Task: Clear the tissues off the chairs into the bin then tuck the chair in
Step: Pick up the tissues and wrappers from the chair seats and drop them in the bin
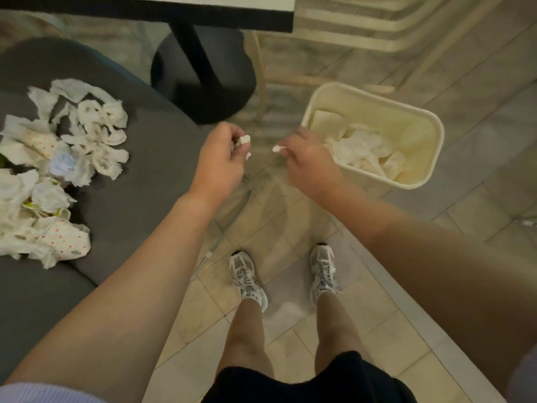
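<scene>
The person stood on the tiled floor (290,338) between a grey chair (139,181) and a cream bin (427,158). The left hand (220,161) was held out above the floor, just beside the edge of the chair seat, and its curled fingers pinched a small white scrap of tissue (243,140). The right hand (308,161) was near the left rim of the bin, also with curled fingers, and it pinched another small tissue scrap (277,148) at the fingertips. The two hands were close together but apart.

A big heap of crumpled tissues (58,170) lay on the chair seat at the left; some of them were white and some had orange dots. Inside the bin several white tissues (366,155) were already lying, on the side nearer to the person.

Behind the hands stood the black round base (203,82) of a table, and the dark table edge (174,16) was at the top. Two grey-white sneakers (247,277) were seen below.
</scene>
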